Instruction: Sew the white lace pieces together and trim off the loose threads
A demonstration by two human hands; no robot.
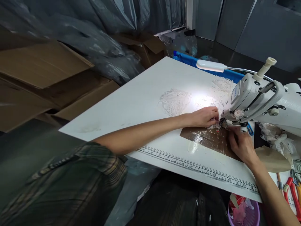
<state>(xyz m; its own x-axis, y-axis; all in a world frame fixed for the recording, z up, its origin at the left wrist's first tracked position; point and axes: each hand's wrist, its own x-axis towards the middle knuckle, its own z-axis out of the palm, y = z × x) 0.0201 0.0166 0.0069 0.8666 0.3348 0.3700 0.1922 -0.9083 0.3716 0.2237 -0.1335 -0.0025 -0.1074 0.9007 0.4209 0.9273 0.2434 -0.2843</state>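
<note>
A white sewing machine (254,97) stands at the right, its needle area low over the table. My left hand (205,116) is just left of the needle, fingers closed on white lace (213,126) that lies under and behind them. Close to the right of the needle is my right hand (242,144), its fingers curled and the tips partly hidden by the machine head. What they pinch, if anything, I cannot make out. Beneath both hands lies a shiny brown sheet (202,138). Another gathered piece of white lace (175,102) rests to the left.
A printed ruler (199,168) runs along the front of the white table (131,110). A lamp (211,65) lights the needle area. Red-handled pliers (293,194) lie at the right, above a purple basket (255,216) of scraps. Cardboard boxes (42,66) stand at the left.
</note>
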